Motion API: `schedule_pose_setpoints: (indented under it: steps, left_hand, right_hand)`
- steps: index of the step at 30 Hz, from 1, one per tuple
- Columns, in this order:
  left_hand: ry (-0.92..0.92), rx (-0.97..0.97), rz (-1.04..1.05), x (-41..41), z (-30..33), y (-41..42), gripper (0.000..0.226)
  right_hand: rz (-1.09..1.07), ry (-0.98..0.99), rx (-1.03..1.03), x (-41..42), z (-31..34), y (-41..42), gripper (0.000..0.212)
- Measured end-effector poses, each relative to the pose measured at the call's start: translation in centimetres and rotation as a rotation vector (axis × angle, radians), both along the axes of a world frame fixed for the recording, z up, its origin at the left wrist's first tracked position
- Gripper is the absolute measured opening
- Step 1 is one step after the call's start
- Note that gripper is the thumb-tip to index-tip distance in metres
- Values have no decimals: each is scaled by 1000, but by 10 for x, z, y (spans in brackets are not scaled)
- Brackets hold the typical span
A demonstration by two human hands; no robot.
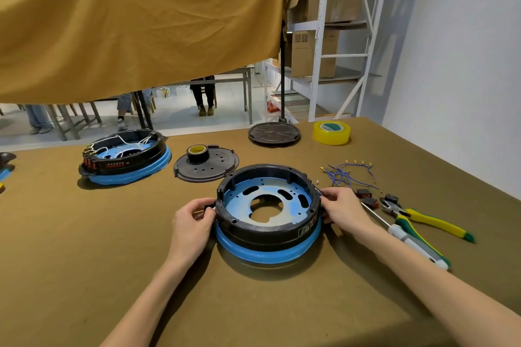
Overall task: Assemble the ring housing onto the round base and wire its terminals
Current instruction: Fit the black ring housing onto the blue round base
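The black ring housing point(269, 207) sits on the round blue base point(267, 251) near the middle of the olive-brown table point(84, 248), its open top showing the base's blue plate with slots and a central cut-out. The left hand point(191, 220) grips the housing's left side, fingers curled round a small black tab at the rim; the right hand point(342, 207) holds the right side the same way, fingertips on the outer wall — both hands closed on the housing, neither lifting it clear of the base as far as can be seen. Whether the ring is fully seated cannot be told. To the right, near the right hand, lies a loose bundle of blue-purple wires point(348, 175) with small metal terminals, then a few dark red-and-black switches point(366, 198), a screwdriver point(406, 236) with a white and green handle, and pliers point(423, 218) with yellow-green grips. Behind the housing lies a flat dark round cover point(207, 169) with a small roll of yellow tape point(197, 153) standing on it. Farther left is a second assembly point(125, 159) — black ring on blue base, with white wires inside. At the far edge rest another dark round plate point(274, 132) and a roll of clear yellow tape point(331, 132). A mustard cloth point(135, 20) hangs above the table.
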State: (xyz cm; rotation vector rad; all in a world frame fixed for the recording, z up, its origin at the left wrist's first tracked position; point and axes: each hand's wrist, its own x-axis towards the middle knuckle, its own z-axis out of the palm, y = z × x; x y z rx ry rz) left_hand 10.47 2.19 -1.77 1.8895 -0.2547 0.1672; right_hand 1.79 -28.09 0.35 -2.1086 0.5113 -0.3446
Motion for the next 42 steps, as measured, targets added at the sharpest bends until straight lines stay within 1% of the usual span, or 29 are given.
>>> schedule_pose_setpoints:
  steps: [7, 13, 16, 18, 22, 24, 27, 29, 33, 34, 36, 38, 40, 42]
  left_hand:
    - [-11, 11, 2, -5, -1, 4, 27]
    - [-10, 23, -26, -7, -1, 6, 28]
    - [-11, 13, -36, -9, 0, 5, 28]
    - [-28, 9, -32, -10, 1, 4, 29]
    - [-145, -26, 26, -12, 6, 6, 30]
    - [-172, -58, 25, -13, 8, 7, 31]
    - [-138, -75, 12, -14, 9, 7, 29]
    - [-108, -104, 7, -14, 11, 6, 27]
    - [-94, -237, -40, -10, 14, 9, 30]
    - [-46, -288, -56, -7, 15, 11, 27]
    - [178, -442, -127, -5, 21, 9, 21]
    - [370, -506, -187, -5, 27, 4, 21]
    - [501, -518, -199, -4, 33, 4, 29]
    - [624, -485, -262, -3, 41, 8, 47]
  right_hand:
    - [11, 24, 7, 2, 5, 3, 38]
    - [17, 53, 136, -4, 8, -2, 34]
    - [-15, 57, 101, 2, 12, -2, 35]
    - [-36, 38, 89, 7, 13, 1, 36]
    - [-61, -74, 117, 14, 16, 7, 31]
    - [-57, -128, 152, 17, 21, 8, 27]
    - [-62, -154, 199, 21, 28, 10, 24]
    - [-62, -137, 281, 23, 32, 9, 26]
    - [-21, -69, 463, 24, 35, 5, 24]
    - [-10, -72, 501, 23, 35, 4, 23]
    - [-5, -80, 566, 23, 36, 4, 25]
    - [-12, -81, 621, 22, 36, 3, 28]
    - [-3, -79, 630, 22, 38, 4, 27]
    - [11, -103, 595, 23, 42, 5, 23]
